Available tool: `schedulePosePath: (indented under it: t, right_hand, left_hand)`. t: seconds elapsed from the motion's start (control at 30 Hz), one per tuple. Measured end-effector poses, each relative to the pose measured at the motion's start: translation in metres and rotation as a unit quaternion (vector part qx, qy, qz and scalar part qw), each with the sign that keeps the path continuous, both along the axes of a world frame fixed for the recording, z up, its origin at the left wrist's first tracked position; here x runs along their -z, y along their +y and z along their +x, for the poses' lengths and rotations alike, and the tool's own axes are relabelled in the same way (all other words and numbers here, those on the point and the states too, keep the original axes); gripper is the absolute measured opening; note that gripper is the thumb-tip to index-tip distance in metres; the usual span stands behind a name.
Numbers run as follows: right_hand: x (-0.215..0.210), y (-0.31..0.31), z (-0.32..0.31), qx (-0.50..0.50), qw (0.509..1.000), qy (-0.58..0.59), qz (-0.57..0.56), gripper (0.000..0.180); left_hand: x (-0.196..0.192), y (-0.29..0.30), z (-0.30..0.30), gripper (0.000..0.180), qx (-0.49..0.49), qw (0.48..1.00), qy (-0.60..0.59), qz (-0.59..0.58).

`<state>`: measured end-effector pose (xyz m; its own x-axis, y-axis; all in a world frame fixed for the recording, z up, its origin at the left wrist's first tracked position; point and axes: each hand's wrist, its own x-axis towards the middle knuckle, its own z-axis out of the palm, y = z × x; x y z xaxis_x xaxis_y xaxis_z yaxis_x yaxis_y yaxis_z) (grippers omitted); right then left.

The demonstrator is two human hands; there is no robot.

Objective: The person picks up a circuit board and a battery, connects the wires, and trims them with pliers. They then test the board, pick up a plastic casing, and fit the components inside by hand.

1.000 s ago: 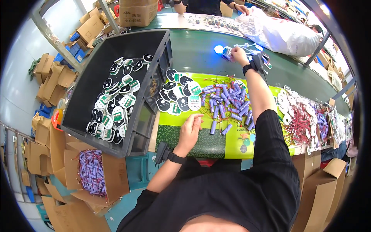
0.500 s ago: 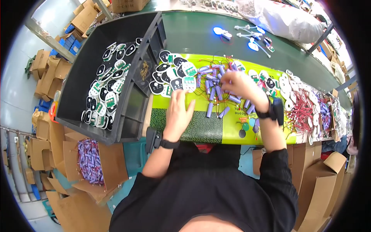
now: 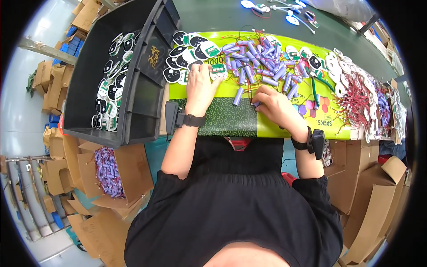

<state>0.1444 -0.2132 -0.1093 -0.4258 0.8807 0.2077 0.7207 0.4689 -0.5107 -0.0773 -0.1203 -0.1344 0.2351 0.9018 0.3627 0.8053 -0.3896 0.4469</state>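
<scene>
Green mat (image 3: pixel 222 119) mid-frame. Our left hand (image 3: pixel 201 86) lies flat, fingers spread, pinning a circuit board (image 3: pixel 217 70); right hand (image 3: pixel 275 105) pinches a purple cell (image 3: pixel 256 103), beside the cell pile (image 3: pixel 262 62) for easy reach.

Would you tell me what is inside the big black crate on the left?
The black crate holds a pile of oval black, white and green circuit boards along its far side; the rest shows bare floor. What lies under the pile is hidden.
</scene>
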Motion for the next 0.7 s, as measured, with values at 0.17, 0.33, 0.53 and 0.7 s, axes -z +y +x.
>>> schedulePosePath:
  t: [0.17,0.33,0.53,0.7]
  right_hand:
    - [-0.006,-0.001,-0.001,0.032,0.994,0.103,0.035,0.012]
    - [-0.018,0.003,0.025,0.051,0.999,-0.006,-0.005,0.012]
    - [-0.017,0.003,0.014,0.089,0.989,-0.102,0.052,0.016]
    - [-0.010,0.023,-0.041,0.046,0.993,0.039,0.100,0.020]
  left_hand:
    - [0.003,-0.002,0.004,0.036,0.018,0.999,-0.045,-0.025]
    - [0.005,-0.006,-0.005,0.027,0.045,0.996,-0.068,-0.036]
    - [0.002,-0.017,-0.011,0.011,0.025,0.984,-0.169,-0.049]
    - [-0.015,-0.030,-0.012,0.011,0.029,0.976,-0.202,-0.076]
